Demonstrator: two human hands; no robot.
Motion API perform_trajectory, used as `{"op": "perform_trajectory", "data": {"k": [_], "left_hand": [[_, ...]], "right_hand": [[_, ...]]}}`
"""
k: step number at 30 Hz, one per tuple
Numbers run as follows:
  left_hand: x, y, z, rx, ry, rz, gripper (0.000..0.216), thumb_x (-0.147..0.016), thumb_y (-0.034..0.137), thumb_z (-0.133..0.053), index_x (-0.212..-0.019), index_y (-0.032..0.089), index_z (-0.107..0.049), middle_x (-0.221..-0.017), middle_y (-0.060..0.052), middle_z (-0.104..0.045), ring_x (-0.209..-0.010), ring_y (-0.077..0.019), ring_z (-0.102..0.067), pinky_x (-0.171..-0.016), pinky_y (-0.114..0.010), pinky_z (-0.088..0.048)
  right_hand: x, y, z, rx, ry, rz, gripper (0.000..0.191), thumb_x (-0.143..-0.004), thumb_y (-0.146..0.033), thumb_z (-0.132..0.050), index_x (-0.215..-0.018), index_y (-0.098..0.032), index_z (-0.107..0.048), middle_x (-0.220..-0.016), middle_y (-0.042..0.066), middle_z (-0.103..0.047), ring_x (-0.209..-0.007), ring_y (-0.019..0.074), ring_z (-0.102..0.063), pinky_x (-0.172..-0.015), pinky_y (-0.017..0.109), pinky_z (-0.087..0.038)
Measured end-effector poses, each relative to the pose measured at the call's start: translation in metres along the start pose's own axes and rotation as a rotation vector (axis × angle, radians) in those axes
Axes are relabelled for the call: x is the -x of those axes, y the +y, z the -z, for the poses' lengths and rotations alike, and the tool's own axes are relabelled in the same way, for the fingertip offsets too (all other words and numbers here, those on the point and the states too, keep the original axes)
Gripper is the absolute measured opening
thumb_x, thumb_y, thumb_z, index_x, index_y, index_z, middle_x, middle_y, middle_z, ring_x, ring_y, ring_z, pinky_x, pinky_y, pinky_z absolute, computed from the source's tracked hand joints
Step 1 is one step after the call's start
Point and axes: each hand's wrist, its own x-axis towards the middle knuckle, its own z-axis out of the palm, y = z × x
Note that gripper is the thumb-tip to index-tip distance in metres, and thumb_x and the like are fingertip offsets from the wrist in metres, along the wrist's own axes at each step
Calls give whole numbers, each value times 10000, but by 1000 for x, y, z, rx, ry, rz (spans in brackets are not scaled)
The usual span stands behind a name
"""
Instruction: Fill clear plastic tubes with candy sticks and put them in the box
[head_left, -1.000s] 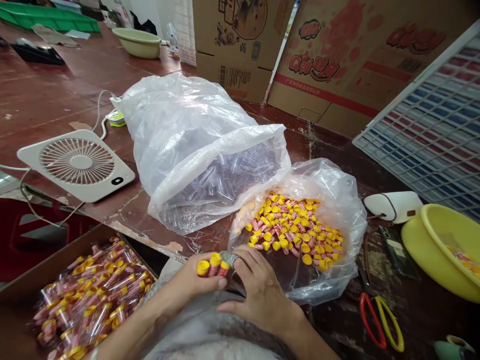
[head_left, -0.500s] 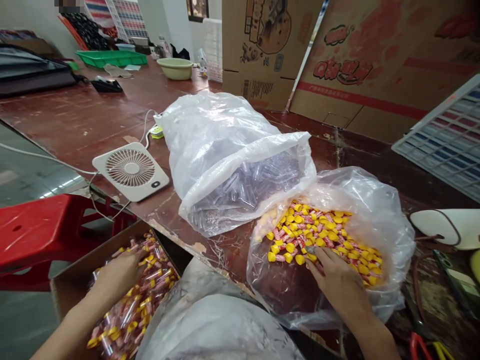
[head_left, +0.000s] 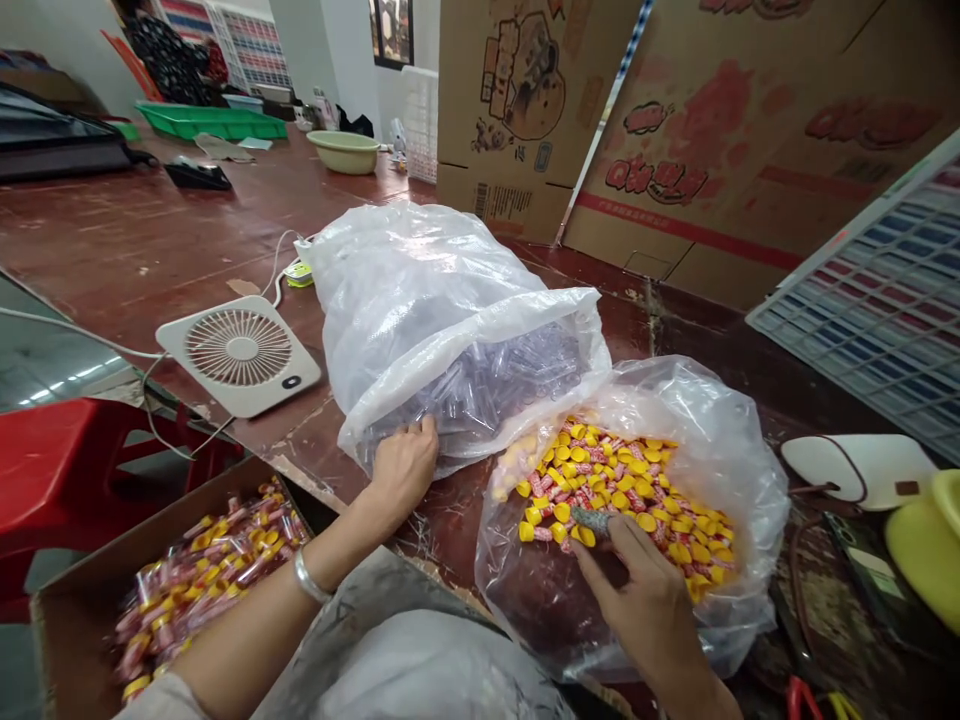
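Observation:
My left hand [head_left: 405,465] rests at the mouth of a big clear plastic bag [head_left: 420,300] full of empty transparent tubes [head_left: 487,385]; its fingers are curled against the bag's edge. My right hand [head_left: 637,590] reaches into a second clear bag [head_left: 720,440] holding several yellow caps and red-and-white candies [head_left: 622,480]. Its fingers pinch among the caps, with a grey wrap on the fingertip. Low at the left, a cardboard box [head_left: 67,610] contains several filled tubes with yellow caps [head_left: 202,565].
A white flat fan [head_left: 238,352] with a cable lies on the dark red table [head_left: 150,240]. Large printed cartons [head_left: 675,130] stand behind. A grid tray [head_left: 877,290] leans at right, near a white pouch [head_left: 862,468] and yellow basin [head_left: 926,545]. A red stool [head_left: 60,460] sits left.
My left hand rose from the box of filled tubes to the mouth of the empty-tube bag. My right hand stayed among the yellow caps. The view shifted slightly.

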Motion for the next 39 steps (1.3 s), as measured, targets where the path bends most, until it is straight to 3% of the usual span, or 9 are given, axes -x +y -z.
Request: {"op": "perform_trajectory", "data": {"k": [5, 13, 18, 20, 25, 28, 31, 35, 39], "left_hand": [[45, -8, 2, 402, -30, -78, 313, -941, 238, -509, -1205, 113, -624, -1142, -166, -707, -1063, -300, -666, -900, -404, -523], [88, 16, 6, 1493, -522, -135, 377, -863, 433, -665, -1141, 178, -677, -1022, -81, -735, -924, -225, -664, -794, -318, -525], [87, 26, 1, 1718, -585, -60, 336, -785, 435, -765, -952, 153, -694, -843, -31, -694, -773, -151, -607, -699, -240, -461], [87, 31, 0, 1789, -624, -30, 341, -763, 434, -786, -906, 142, -683, -813, -27, -683, -747, -139, -600, -676, -226, -446], [82, 48, 2, 1919, -720, -39, 343, -745, 390, -791, -892, 130, -623, -798, -46, -683, -737, -153, -631, -734, -269, -492], [69, 50, 4, 1759, -683, -172, 277, -769, 316, -725, -956, 148, -608, -771, -18, -644, -689, -153, -600, -691, -286, -503], [42, 40, 10, 1157, -271, -317, 128, -801, 169, -608, -925, 158, -636, -819, -33, -616, -759, -177, -571, -718, -302, -483], [-10, 19, 21, 298, 182, -367, 320, -869, 24, -424, -1037, 165, -657, -952, -116, -611, -858, -233, -564, -727, -341, -461], [-50, 11, 24, -16, 233, -484, 282, -905, 39, -434, -998, 159, -671, -998, -161, -608, -942, -294, -583, -747, -386, -460]], "right_hand": [[-12, -21, -9, -326, 3, -176, 175, -951, -373, -626, -882, -220, -572, -791, 21, -682, -691, 179, -699, -659, 284, -577], [-34, -51, -24, -543, 26, -199, 76, -953, -287, -615, -942, -211, -620, -850, 40, -703, -817, 196, -716, -738, 306, -598], [-30, -53, -17, -495, -153, 34, 304, -913, -424, -639, -1112, -200, -593, -1045, 106, -695, -1028, 264, -681, -865, 406, -598], [-25, -55, -20, -394, -125, 84, 469, -831, -482, -715, -1152, -182, -550, -1101, 141, -669, -1088, 310, -650, -907, 478, -582], [-17, -67, -32, -265, -21, 88, 411, -802, -426, -721, -1077, -194, -522, -1016, 128, -644, -1035, 317, -643, -900, 530, -571], [-19, -63, -28, -277, -108, 129, 550, -791, -495, -748, -1169, -175, -508, -1125, 152, -646, -1152, 332, -612, -998, 545, -525], [-20, -37, -15, -202, -191, 112, 729, -819, -632, -682, -1322, -152, -462, -1316, 195, -586, -1279, 352, -541, -1009, 531, -515], [-9, 14, 0, 18, -138, -98, 376, -970, -532, -512, -1104, -189, -585, -1026, 133, -697, -961, 291, -689, -782, 422, -568], [9, 35, 3, 130, -249, -113, 208, -1000, -321, -480, -840, -230, -577, -800, 43, -683, -701, 212, -677, -627, 322, -520]]}}
